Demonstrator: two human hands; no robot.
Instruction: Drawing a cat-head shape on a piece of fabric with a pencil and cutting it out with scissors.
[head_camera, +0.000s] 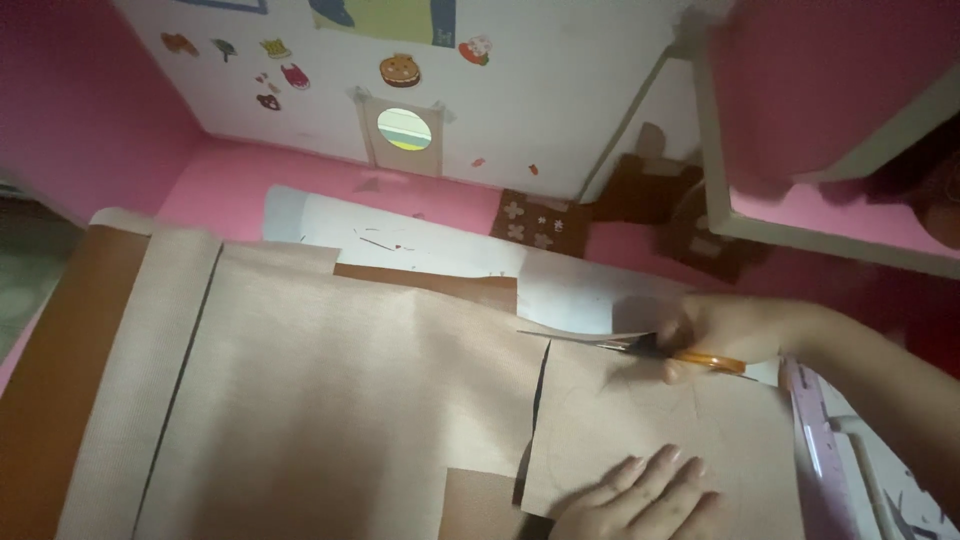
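**Scissors at the edge of the tan paper**

On the pink floor (240, 185) in front of me lies a wide sheet of pale tan paper (330, 390), the biggest thing in view, spread over darker brown card (45, 380) that shows along the left side and in a strip at the top. A long dark slit runs down the sheet near its left side, and a second cut drops from the top edge in the middle, setting off a smaller tan panel (640, 420) at the right. Beyond the paper lies a white sheet (440, 245) with a few small marks on it, and behind that stands a white board (520, 90) stuck with little coloured stickers and a round window cut-out. A pale purple plastic ruler (815, 440) lies just beside the right edge of the panel.

My left hand (645, 495) rests flat on the lower part of the panel, fingers spread and holding nothing. My right hand (725, 330) is closed around the orange handles of a pair of scissors (650, 348), whose blades point left along the panel's top edge.
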